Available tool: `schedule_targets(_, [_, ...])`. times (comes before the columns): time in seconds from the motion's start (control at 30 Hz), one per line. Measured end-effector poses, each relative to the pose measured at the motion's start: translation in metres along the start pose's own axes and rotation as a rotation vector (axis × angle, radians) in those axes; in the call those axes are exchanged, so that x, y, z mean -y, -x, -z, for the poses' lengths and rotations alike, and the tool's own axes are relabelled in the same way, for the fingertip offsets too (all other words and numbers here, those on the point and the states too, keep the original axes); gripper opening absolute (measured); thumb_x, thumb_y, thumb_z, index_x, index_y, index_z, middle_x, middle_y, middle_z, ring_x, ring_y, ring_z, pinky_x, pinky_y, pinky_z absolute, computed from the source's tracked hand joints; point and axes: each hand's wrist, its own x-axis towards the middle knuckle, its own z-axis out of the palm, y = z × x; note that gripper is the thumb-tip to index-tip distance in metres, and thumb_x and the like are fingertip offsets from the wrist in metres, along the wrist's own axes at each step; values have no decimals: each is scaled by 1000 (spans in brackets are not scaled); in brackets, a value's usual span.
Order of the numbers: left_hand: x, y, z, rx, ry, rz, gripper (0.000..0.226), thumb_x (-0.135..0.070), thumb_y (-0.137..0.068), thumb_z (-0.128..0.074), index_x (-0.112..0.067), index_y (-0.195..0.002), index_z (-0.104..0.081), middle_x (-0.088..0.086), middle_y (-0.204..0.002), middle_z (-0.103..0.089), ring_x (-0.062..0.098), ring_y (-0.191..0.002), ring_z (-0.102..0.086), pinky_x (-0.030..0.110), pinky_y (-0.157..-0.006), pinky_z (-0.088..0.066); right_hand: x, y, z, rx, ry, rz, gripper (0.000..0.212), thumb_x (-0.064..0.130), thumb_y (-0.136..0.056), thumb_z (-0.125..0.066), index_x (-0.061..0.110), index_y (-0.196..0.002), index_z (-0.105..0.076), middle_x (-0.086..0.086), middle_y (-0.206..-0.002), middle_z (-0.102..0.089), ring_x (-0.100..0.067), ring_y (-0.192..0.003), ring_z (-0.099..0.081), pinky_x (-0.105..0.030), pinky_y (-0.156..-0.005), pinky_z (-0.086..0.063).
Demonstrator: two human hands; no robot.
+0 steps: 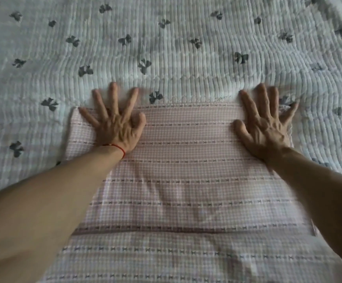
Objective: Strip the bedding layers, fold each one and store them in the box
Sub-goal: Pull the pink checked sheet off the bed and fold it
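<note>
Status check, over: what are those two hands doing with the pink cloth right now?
Left hand and right hand open, fingers spread, pressing far corners of pink checked sheet. Sheet lies on bow-print quilt. Nothing in the way; box not in view.

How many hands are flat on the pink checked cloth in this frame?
2. The left hand presses near the pink checked cloth's far left corner; the right hand presses near its far right corner, fingers spread. The cloth lies on a bow-print quilt.
</note>
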Motion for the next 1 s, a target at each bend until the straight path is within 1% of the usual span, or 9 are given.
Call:
schedule_targets(0.17, [25,-15,14,185,143,-102,66,-77,-94,-26,-63,-148,10,-13,-164,27,33,-151,25,74,-110,13,-6,-7,5,59,-14,-5,79,81,-88,-13,48,-157,5,0,-170,15,-30,-156,15,-77,-112,11])
schedule_targets(0.3, [52,4,41,119,256,-160,63,-57,-94,-54,-29,-147,-33,10,-151,-34,38,-140,-32,54,-115,-25,-6,1,31,118,-29,-7,77,83,-89,-34,48,-153,-9,-3,-164,-12,-38,-151,-14,-71,-111,-19])
schedule_targets(0.4, [57,14,77,187,-173,-48,45,-51,-96,-55,-27,-133,-47,10,-132,-60,34,-126,-50,50,-111,-24,-23,7,58,164,-117,-49,75,66,-88,-63,25,-143,-35,-22,-133,-51,-43,-118,-53,-54,-93,-48])
schedule_targets(0.5, [54,30,119,175,-265,-107,33,-45,-96,-61,-20,-116,-67,15,-126,-64,37,-122,-54,48,-108,-32,-31,25,94,89,-48,66,40,47,-93,-67,8,-103,-65,-16,-90,-61,-37,-91,-62,-43,-82,-52])
schedule_targets(0.57, [61,53,139,93,-173,-114,31,-40,-92,-70,-14,-108,-71,20,-116,-66,40,-113,-60,44,-96,-43,-32,44,122,-15,-98,139,28,38,-94,-69,15,-80,-60,-13,-76,-56,-39,-85,-63,-44,-78,-53])
schedule_targets(0.67, [69,98,170,12,-26,-89,19,-29,-87,-76,-11,-91,-72,17,-97,-66,40,-96,-65,35,-83,-50,-36,70,153,-138,-106,198,41,54,-86,-63,23,-66,-46,-4,-64,-48,-36,-75,-63,-47,-76,-55])
schedule_targets(0.77, [76,155,207,-76,19,-32,16,-32,-87,-77,-17,-84,-73,17,-85,-67,38,-84,-66,34,-71,-46,-41,106,182,-248,-148,200,49,62,-82,-50,14,-73,-58,-8,-64,-54,-37,-70,-62,-45,-69,-54])
schedule_targets(0.87, [80,218,233,-151,59,-50,22,-30,-90,-74,-15,-74,-73,18,-73,-66,37,-73,-63,38,-68,-51,-47,165,196,-362,-191,243,38,48,-94,-63,11,-89,-73,-14,-78,-68,-38,-76,-66,-46,-71,-55])
schedule_targets(1.0, [97,291,228,-167,120,-77,25,-11,-90,-71,-21,-112,-78,20,-103,-76,42,-94,-70,47,-85,-58,-43,251,191,-421,-186,310,19,25,-95,-68,10,-102,-78,-13,-92,-75,-39,-84,-71,-52,-74,-58])
